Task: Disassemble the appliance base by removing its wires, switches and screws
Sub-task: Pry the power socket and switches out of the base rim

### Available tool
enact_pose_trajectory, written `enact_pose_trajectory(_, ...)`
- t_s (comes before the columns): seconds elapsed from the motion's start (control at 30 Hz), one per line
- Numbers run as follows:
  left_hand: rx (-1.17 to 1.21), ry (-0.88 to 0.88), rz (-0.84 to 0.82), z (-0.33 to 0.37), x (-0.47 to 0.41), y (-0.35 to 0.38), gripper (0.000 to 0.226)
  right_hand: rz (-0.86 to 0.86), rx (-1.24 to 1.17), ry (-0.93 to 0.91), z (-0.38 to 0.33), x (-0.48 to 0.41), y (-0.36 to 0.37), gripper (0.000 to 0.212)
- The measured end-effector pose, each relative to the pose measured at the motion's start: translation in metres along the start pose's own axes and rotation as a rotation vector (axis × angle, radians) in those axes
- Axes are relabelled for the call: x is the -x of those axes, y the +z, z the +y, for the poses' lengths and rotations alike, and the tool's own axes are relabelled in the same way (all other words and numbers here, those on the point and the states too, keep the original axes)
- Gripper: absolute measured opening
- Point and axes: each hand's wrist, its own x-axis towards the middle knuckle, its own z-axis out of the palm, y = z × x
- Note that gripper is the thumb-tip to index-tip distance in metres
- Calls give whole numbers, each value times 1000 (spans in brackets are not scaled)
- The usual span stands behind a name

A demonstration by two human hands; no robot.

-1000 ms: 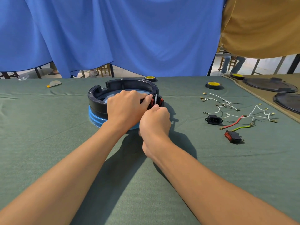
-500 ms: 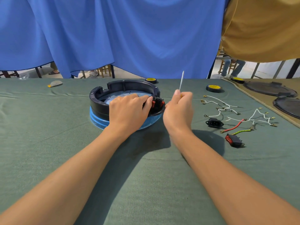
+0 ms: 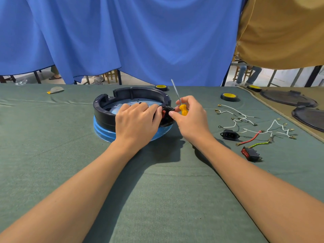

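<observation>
Left hand [image 3: 136, 123]: fingers curled over the near right rim of the appliance base [image 3: 105, 109], fingertips pressed at the red switch [image 3: 164, 113] seated in that rim.
Right hand [image 3: 191, 118]: closed around the yellow handle of a screwdriver [image 3: 183, 109], shaft pointing up and far-left; thumb tip touching the switch housing.
Appliance base: round black ring on a blue lower part, resting on the green cloth [image 3: 157, 199], centre of the table.
Removed parts: right of the hands lie white wires [image 3: 235, 113], a black socket [image 3: 228, 135], a red wire [image 3: 250, 140], a yellow-green wire [image 3: 259, 144] and, nearest, a loose red rocker switch [image 3: 249, 153].
Far edge: tape rolls [image 3: 228, 97].
</observation>
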Motion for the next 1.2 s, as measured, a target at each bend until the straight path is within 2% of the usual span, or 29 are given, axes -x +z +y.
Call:
enact_pose_trajectory(0.1, 3, 9, -1, 0, 1, 1, 42, 47, 17, -25, -3, -2, -15, 12)
enact_pose_trajectory(0.17, 7, 12, 4, -1, 2, 2, 43, 7, 31, 8, -5, -5, -33, 9)
enact_pose_trajectory(0.33, 2, -31, 106, 4, 4, 5, 35, -385, 29, 146, -5, -2, -95, 9)
enact_pose_trajectory(0.4, -11, -56, 118, 7, 6, 6, 34, -451, 119, 149, -2, 2, -116, 9)
enact_pose_trajectory(0.5, -26, -78, 103, 9, 8, 6, 34, -469, 351, 139, 4, 7, -132, 12)
enact_pose_trajectory(0.6, -17, -93, 85, 11, 9, 5, 34, -525, 596, 162, 5, 10, -130, 24)
enact_pose_trajectory(0.7, 17, -103, 47, 12, 10, 5, 35, -538, 743, 166, 2, 14, -121, 27)
enact_pose_trajectory(0.83, 25, -107, 29, 11, 10, 4, 35, -534, 767, 208, 5, 15, -111, 19)
enact_pose_trajectory(1.0, 32, -110, 6, 10, 11, 3, 37, -482, 735, 138, 7, 17, -120, 26)
enact_pose_trajectory(1.2, 46, -118, -1, 11, 10, 1, 37, -565, 696, 161, 10, 21, -128, 22)
